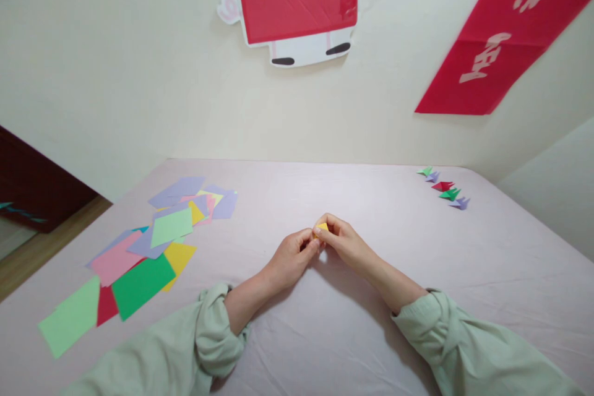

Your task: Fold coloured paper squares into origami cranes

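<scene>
A small piece of folded yellow paper [322, 229] is pinched between my two hands, above the middle of the table. My left hand [296, 252] grips its lower left side with thumb and forefinger. From the other side my right hand [344, 240] holds it, thumb across the front and fingers curled behind. Most of the paper is hidden by my fingers, so its exact folded shape cannot be made out.
Loose sheets of coloured paper, among them a green sheet [143, 286] and a pink sheet [118, 258], overlap on the left. At the far right, several small folded paper figures [443, 186] stand in a row. A wall [195, 93] rises behind the pale table cover [288, 189].
</scene>
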The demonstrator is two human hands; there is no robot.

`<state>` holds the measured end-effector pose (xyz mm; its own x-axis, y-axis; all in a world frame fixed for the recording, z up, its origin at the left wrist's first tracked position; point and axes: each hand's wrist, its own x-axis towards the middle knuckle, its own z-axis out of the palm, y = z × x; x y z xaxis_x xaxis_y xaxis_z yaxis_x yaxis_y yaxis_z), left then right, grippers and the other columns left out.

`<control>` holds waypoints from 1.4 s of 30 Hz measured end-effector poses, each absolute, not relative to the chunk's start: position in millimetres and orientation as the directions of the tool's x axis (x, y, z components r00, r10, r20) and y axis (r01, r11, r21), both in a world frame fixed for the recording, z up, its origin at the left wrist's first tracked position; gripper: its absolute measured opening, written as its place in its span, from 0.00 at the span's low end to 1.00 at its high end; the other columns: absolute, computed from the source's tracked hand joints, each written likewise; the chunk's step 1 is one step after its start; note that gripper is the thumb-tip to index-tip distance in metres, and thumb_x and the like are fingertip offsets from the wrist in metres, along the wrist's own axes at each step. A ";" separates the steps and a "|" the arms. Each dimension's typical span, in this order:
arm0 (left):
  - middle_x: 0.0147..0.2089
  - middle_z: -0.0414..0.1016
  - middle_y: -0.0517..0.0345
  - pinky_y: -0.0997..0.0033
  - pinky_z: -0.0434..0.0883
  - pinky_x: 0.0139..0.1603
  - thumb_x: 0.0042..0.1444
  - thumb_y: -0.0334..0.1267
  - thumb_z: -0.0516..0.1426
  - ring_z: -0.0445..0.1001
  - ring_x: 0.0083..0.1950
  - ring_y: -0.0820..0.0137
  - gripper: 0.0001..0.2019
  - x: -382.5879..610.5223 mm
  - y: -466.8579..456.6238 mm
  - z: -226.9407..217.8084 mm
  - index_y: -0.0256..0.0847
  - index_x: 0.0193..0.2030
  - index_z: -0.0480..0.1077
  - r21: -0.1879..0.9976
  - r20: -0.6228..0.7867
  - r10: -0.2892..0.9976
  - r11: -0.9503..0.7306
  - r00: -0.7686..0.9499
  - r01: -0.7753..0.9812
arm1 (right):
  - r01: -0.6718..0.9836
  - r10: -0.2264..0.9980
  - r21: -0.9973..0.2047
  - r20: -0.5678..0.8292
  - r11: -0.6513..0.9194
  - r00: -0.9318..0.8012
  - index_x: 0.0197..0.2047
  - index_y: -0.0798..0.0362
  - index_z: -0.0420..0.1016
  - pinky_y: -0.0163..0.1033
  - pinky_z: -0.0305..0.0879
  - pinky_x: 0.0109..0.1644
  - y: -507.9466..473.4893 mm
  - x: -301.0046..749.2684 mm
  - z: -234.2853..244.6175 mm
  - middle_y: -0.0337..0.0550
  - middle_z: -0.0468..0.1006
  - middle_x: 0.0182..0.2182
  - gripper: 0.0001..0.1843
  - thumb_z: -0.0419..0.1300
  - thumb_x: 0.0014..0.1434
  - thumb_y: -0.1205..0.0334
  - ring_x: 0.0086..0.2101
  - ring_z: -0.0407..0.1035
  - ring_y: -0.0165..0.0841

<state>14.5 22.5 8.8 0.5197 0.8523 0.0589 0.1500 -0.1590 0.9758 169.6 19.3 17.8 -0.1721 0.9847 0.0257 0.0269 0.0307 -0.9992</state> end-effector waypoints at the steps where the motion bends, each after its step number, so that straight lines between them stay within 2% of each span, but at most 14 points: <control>1: 0.26 0.60 0.63 0.74 0.57 0.31 0.62 0.49 0.50 0.58 0.30 0.73 0.18 14.6 22.7 9.0 0.39 0.27 0.62 0.975 0.058 0.851 -0.160 0.522 0.153 | 0.015 0.986 -0.999 0.027 0.030 -0.167 0.27 0.51 0.66 0.35 0.59 0.31 19.1 168.8 18.0 0.33 0.67 0.22 0.16 0.62 0.54 0.48 0.25 0.61 0.28; 4: 0.25 0.57 0.64 0.74 0.56 0.30 0.62 0.50 0.51 0.56 0.29 0.74 0.18 15.5 23.0 8.6 0.39 0.26 0.60 0.974 0.041 0.850 -0.152 0.524 0.170 | 0.022 0.992 -0.998 0.049 0.052 -0.116 0.25 0.51 0.64 0.34 0.57 0.30 19.0 165.3 16.3 0.33 0.65 0.21 0.16 0.61 0.54 0.48 0.23 0.59 0.28; 9: 0.25 0.60 0.64 0.75 0.57 0.30 0.62 0.49 0.51 0.58 0.28 0.74 0.18 16.1 21.2 6.6 0.39 0.25 0.60 0.966 0.054 0.837 -0.182 0.545 0.184 | 0.102 0.998 -0.993 0.064 0.066 -0.019 0.21 0.50 0.59 0.34 0.52 0.26 21.4 162.0 8.7 0.32 0.59 0.18 0.24 0.57 0.57 0.41 0.21 0.54 0.27; 13: 0.22 0.60 0.66 0.76 0.57 0.23 0.61 0.50 0.51 0.58 0.22 0.76 0.18 15.2 20.0 6.3 0.40 0.27 0.60 0.982 -0.025 0.865 -0.073 0.501 0.176 | 0.031 0.999 -0.999 -0.016 -0.015 -0.042 0.24 0.51 0.63 0.35 0.53 0.25 22.1 166.1 6.3 0.35 0.64 0.19 0.27 0.51 0.59 0.36 0.21 0.58 0.29; 18: 0.22 0.60 0.68 0.78 0.56 0.20 0.59 0.51 0.53 0.57 0.20 0.78 0.16 15.0 21.7 9.4 0.41 0.29 0.59 0.993 -0.067 0.893 0.017 0.444 0.114 | 0.084 0.994 -0.996 0.035 0.044 -0.106 0.24 0.51 0.63 0.34 0.55 0.27 20.0 169.6 8.8 0.34 0.65 0.20 0.23 0.58 0.57 0.41 0.22 0.58 0.28; 24: 0.21 0.60 0.68 0.78 0.56 0.20 0.59 0.51 0.53 0.57 0.19 0.78 0.17 14.3 20.7 11.7 0.41 0.27 0.60 0.988 -0.071 0.890 0.000 0.450 0.155 | 0.148 0.993 -0.985 0.077 0.089 -0.087 0.23 0.51 0.63 0.35 0.54 0.27 20.1 169.9 8.6 0.34 0.65 0.19 0.24 0.54 0.60 0.41 0.22 0.58 0.28; 29: 0.18 0.58 0.68 0.77 0.56 0.20 0.63 0.53 0.48 0.57 0.18 0.77 0.20 13.4 20.5 8.3 0.40 0.27 0.62 0.984 -0.089 0.894 0.013 0.438 0.175 | 0.216 0.993 -0.970 0.109 0.114 -0.034 0.24 0.50 0.63 0.36 0.55 0.28 20.3 173.1 9.2 0.34 0.64 0.20 0.23 0.51 0.62 0.43 0.23 0.59 0.30; 31: 0.23 0.63 0.66 0.77 0.60 0.22 0.62 0.51 0.50 0.61 0.21 0.77 0.17 12.2 22.1 7.0 0.40 0.31 0.63 0.990 -0.038 0.919 -0.019 0.392 0.140 | 0.259 0.992 -0.957 0.127 0.129 -0.024 0.24 0.50 0.62 0.36 0.55 0.29 19.2 173.7 10.3 0.34 0.63 0.20 0.22 0.50 0.64 0.45 0.23 0.59 0.30; 33: 0.32 0.68 0.62 0.76 0.65 0.28 0.62 0.47 0.53 0.67 0.28 0.76 0.12 10.2 24.2 6.4 0.40 0.41 0.65 0.986 0.064 0.948 -0.109 0.310 0.129 | 0.307 0.989 -0.940 0.147 0.150 -0.030 0.24 0.50 0.61 0.36 0.54 0.29 17.5 173.3 11.7 0.34 0.63 0.20 0.21 0.49 0.65 0.48 0.24 0.58 0.30; 36: 0.44 0.70 0.56 0.73 0.70 0.38 0.62 0.40 0.54 0.71 0.39 0.73 0.13 6.7 26.1 6.7 0.42 0.52 0.66 0.944 0.216 0.940 -0.270 0.265 0.190 | 0.362 0.984 -0.915 0.171 0.177 -0.050 0.23 0.50 0.61 0.36 0.53 0.30 14.8 171.6 13.4 0.34 0.63 0.20 0.20 0.49 0.66 0.51 0.24 0.58 0.30; 38: 0.46 0.70 0.55 0.72 0.71 0.41 0.63 0.37 0.53 0.72 0.42 0.71 0.11 5.5 26.2 6.6 0.42 0.51 0.68 0.918 0.264 0.911 -0.338 0.315 0.206 | 0.377 0.983 -0.908 0.172 0.181 -0.058 0.24 0.50 0.61 0.37 0.53 0.30 13.9 170.8 13.8 0.34 0.63 0.21 0.20 0.49 0.66 0.52 0.24 0.58 0.31; 42: 0.45 0.70 0.55 0.71 0.71 0.40 0.63 0.35 0.52 0.72 0.41 0.71 0.08 5.9 25.1 4.7 0.41 0.46 0.69 0.918 0.263 0.892 -0.348 0.368 0.189 | 0.386 0.984 -0.905 0.166 0.180 -0.071 0.24 0.50 0.61 0.37 0.54 0.31 14.0 170.7 12.6 0.34 0.63 0.21 0.18 0.49 0.66 0.54 0.25 0.59 0.31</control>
<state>5.9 25.1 4.7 0.3682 0.8919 0.2625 0.1888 -0.3482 0.9182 170.7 14.0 12.6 -0.0707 0.9836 0.1657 0.3859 0.1802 -0.9048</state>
